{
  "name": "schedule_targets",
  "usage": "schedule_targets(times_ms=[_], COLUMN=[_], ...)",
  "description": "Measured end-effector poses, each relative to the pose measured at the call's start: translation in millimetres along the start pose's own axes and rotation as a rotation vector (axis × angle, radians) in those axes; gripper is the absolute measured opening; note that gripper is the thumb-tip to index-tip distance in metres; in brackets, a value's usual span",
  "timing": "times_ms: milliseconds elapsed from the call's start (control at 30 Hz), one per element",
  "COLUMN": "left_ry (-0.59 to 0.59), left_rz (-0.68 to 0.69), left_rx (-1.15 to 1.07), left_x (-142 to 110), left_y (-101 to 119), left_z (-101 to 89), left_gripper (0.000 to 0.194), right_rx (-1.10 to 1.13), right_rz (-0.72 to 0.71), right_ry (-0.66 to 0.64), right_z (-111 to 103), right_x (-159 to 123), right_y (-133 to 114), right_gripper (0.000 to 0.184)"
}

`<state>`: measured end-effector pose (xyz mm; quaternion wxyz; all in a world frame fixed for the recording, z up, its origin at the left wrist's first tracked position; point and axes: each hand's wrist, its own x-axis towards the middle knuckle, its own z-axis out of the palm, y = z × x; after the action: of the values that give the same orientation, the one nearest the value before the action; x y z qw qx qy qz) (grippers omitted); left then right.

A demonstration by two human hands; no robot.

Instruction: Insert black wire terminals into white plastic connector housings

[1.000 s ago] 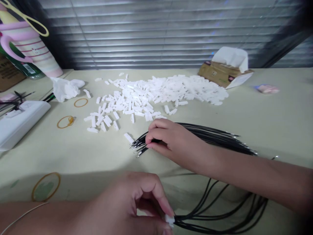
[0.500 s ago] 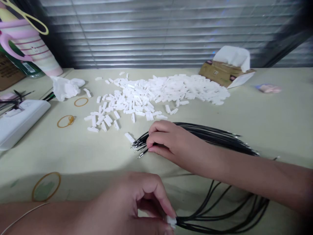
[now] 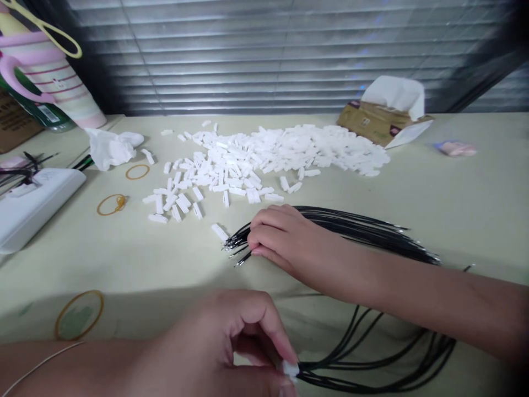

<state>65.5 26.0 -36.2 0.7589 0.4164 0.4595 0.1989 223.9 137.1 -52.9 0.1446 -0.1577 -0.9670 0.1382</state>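
At the bottom, my left hand (image 3: 248, 342) pinches a white plastic connector housing (image 3: 290, 368) between thumb and forefinger. Several black wires (image 3: 351, 365) run out of its right side and curve back beneath my right forearm. My right hand (image 3: 279, 231) is closed around the near end of a bundle of black wires (image 3: 351, 223) lying on the table. Their bare metal terminals (image 3: 231, 243) stick out to the left of my fingertips. One loose white housing (image 3: 219, 232) lies beside these tips. Whether my right fingers have singled out one wire is hidden.
A wide heap of white housings (image 3: 264, 154) spreads across the back of the table. Rubber bands (image 3: 79, 315) and a white power strip (image 3: 39, 207) lie to the left, near a striped tumbler (image 3: 61, 82). An opened tissue pack (image 3: 372, 124) stands back right.
Both hands stay almost in place. The housing in my left hand has tilted slightly, and my right fingers have closed in a little on the wires.
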Motion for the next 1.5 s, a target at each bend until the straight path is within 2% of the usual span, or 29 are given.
schedule_targets(times_ms=[233, 400, 567, 700, 900, 1000, 1267, 1500], left_ry=[0.008, -0.018, 0.005, 0.031, -0.011, 0.026, -0.009, 0.003], left_rz=[0.011, 0.006, 0.016, 0.009, 0.017, 0.006, -0.002, -0.007], left_rx=[0.0, 0.011, 0.01, 0.008, -0.012, -0.006, -0.027, -0.011], left_x=[-0.9, -0.6, -0.3, -1.1, -0.7, -1.5, -2.4, 0.4], left_y=[0.3, 0.0, -0.3, -3.8, -0.7, 0.3, -4.7, -1.0], left_z=[-2.2, -1.8, -0.2, 0.1, -1.0, -0.3, -1.9, -0.4], left_gripper=[0.013, 0.012, 0.011, 0.012, 0.012, 0.012, 0.012, 0.013], right_rx=[-0.056, -0.039, -0.023, 0.018, 0.048, 0.046, 0.03, 0.042], right_rz=[-0.026, -0.02, -0.03, 0.011, 0.045, 0.056, 0.049, 0.046], right_ry=[0.004, 0.029, 0.027, 0.015, 0.007, 0.007, 0.036, -0.002], right_z=[-7.2, -6.1, -4.8, -5.7, -7.5, -6.8, -5.3, -6.8], right_x=[-0.9, -2.3, -2.2, -1.6, -1.3, -1.3, -3.1, -1.2], right_y=[-0.3, 0.6, 1.1, 0.4, -0.5, -0.4, 0.6, -0.3], right_gripper=[0.02, 0.016, 0.016, 0.017, 0.018, 0.018, 0.017, 0.019])
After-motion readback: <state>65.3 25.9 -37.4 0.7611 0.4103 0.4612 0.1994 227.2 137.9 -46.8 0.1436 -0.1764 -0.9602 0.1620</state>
